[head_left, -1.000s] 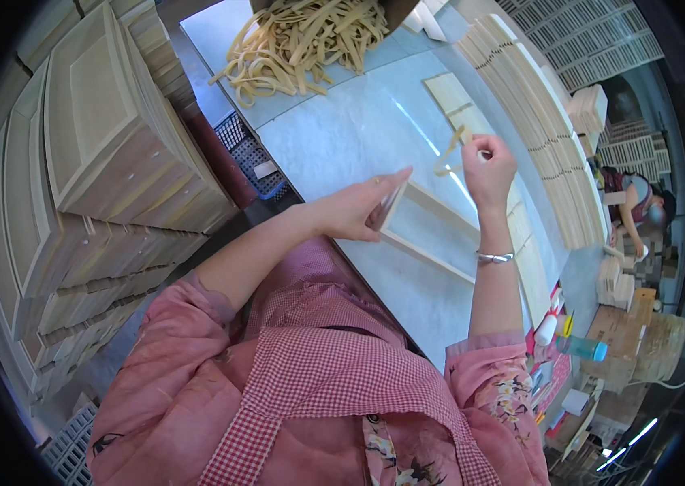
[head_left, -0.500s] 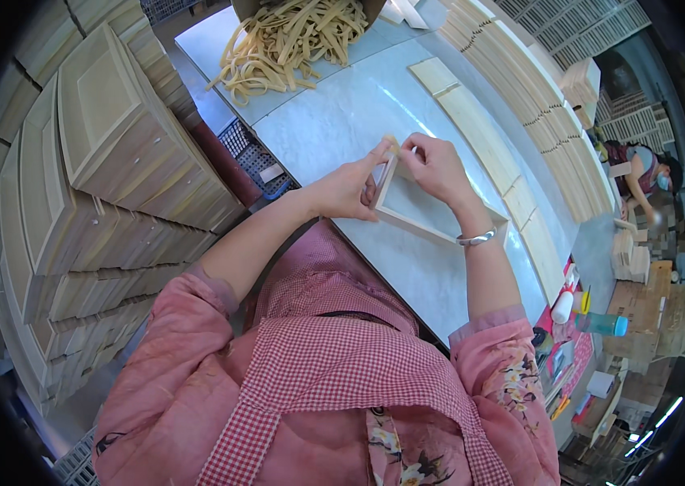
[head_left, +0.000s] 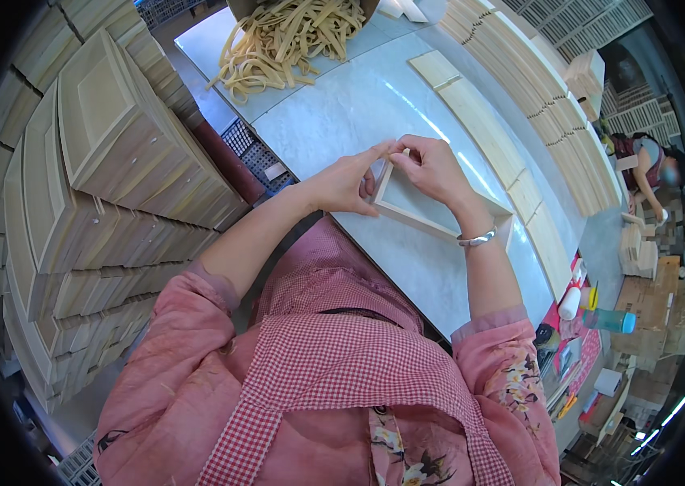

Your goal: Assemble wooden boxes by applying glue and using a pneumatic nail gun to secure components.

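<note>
A shallow wooden frame (head_left: 422, 223) of thin pale boards stands on its edges on the table, its inside showing the tabletop. My left hand (head_left: 345, 183) is closed round its left end, thumb low on the near corner and fingers stretched toward the far corner. At that far corner my right hand (head_left: 433, 168) pinches the frame with bent fingers, its fingertips touching those of the left. The fingers hide most of the corner, and whether a band lies under them cannot be seen. A silver bangle (head_left: 478, 237) circles my right wrist.
Tan flat bands (head_left: 294, 40) spill from a container at the table's (head_left: 334, 105) far end. Pale thin boards (head_left: 480, 130) lie in a row beyond the frame, with stacked slats (head_left: 553, 113) behind. Wooden trays (head_left: 107, 121) pile up at left. A co-worker (head_left: 642, 166) bends at far right.
My right fingers have curled down onto the frame's far corner, and the tan bit that showed between both hands' fingertips is now hidden. The co-worker's arm has shifted slightly.
</note>
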`<action>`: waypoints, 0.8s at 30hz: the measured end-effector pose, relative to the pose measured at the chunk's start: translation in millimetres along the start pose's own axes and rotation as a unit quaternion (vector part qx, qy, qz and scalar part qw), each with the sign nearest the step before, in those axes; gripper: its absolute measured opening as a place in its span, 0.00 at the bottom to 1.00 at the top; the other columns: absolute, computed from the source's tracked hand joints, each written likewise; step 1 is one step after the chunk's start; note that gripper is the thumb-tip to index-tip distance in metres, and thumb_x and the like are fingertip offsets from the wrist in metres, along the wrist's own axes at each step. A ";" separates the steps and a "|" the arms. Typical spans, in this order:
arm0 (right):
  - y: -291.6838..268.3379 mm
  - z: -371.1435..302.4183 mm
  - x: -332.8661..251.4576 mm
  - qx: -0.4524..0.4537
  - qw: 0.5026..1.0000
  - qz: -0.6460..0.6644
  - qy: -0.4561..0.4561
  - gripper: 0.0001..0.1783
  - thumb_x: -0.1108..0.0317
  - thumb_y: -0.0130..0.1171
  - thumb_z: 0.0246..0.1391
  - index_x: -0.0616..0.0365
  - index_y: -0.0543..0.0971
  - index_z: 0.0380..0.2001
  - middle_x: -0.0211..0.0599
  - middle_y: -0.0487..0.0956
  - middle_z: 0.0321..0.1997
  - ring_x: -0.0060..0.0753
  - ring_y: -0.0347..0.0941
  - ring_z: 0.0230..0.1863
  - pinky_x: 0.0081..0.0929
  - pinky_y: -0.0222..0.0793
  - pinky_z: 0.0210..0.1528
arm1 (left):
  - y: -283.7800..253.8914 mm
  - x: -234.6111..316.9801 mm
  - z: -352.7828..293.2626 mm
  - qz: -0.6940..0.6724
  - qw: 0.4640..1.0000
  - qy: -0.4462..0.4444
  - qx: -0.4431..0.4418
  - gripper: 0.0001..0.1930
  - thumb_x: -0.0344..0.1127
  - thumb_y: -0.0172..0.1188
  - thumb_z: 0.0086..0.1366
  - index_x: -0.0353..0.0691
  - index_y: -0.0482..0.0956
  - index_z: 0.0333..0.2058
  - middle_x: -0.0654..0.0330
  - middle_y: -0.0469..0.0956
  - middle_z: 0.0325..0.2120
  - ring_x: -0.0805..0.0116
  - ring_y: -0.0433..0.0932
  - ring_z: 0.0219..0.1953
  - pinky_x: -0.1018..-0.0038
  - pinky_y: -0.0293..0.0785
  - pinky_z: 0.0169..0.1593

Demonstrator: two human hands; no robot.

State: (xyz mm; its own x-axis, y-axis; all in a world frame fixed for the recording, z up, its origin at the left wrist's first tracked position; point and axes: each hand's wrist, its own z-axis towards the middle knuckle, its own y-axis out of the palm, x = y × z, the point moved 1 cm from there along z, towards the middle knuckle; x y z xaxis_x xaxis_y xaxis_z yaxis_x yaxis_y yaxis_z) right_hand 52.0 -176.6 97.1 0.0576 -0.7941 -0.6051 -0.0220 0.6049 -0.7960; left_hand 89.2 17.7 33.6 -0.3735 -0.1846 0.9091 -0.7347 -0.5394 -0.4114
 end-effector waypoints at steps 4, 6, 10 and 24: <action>-8.8 -18.3 -10.9 -0.003 0.996 -0.083 0.026 0.13 0.61 0.61 0.57 0.60 0.81 0.25 0.33 0.76 0.19 0.35 0.69 0.22 0.31 0.66 0.29 | -2.5 -5.3 7.6 0.078 0.996 -0.023 -0.031 0.60 0.30 0.80 0.39 0.41 0.53 0.70 0.52 0.73 0.58 0.56 0.77 0.40 0.65 0.75 0.49; -11.9 -36.3 -23.5 -0.001 0.990 -0.138 0.042 0.15 0.59 0.61 0.57 0.59 0.80 0.24 0.36 0.79 0.21 0.41 0.73 0.22 0.34 0.69 0.30 | -1.6 -14.4 11.1 0.149 0.988 0.029 0.012 0.58 0.36 0.80 0.38 0.41 0.56 0.68 0.52 0.74 0.56 0.54 0.76 0.45 0.63 0.71 0.53; 16.1 -78.5 -53.5 0.002 0.996 -0.066 -0.065 0.11 0.63 0.58 0.58 0.58 0.81 0.27 0.39 0.81 0.26 0.43 0.73 0.25 0.34 0.68 0.32 | 0.5 -25.3 10.8 0.217 0.973 0.065 0.051 0.56 0.43 0.81 0.36 0.41 0.61 0.66 0.53 0.74 0.55 0.51 0.74 0.50 0.61 0.65 0.59; -57.2 -247.2 95.9 0.257 0.943 -0.103 0.185 0.20 0.80 0.58 0.52 0.63 0.79 0.51 0.37 0.76 0.35 0.27 0.64 0.24 0.26 0.66 0.30 | -4.9 -11.9 12.3 0.182 0.983 0.021 0.021 0.54 0.44 0.79 0.35 0.43 0.63 0.64 0.54 0.75 0.53 0.53 0.72 0.51 0.59 0.62 0.61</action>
State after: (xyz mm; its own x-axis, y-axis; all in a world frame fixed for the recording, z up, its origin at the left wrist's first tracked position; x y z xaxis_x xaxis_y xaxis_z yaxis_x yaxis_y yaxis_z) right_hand -188.0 -302.0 80.3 -0.3463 -0.8063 -0.4795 0.4433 0.3098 -0.8411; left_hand 104.3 12.4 25.7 -0.6312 -0.3379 0.6982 -0.5248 -0.4767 -0.7052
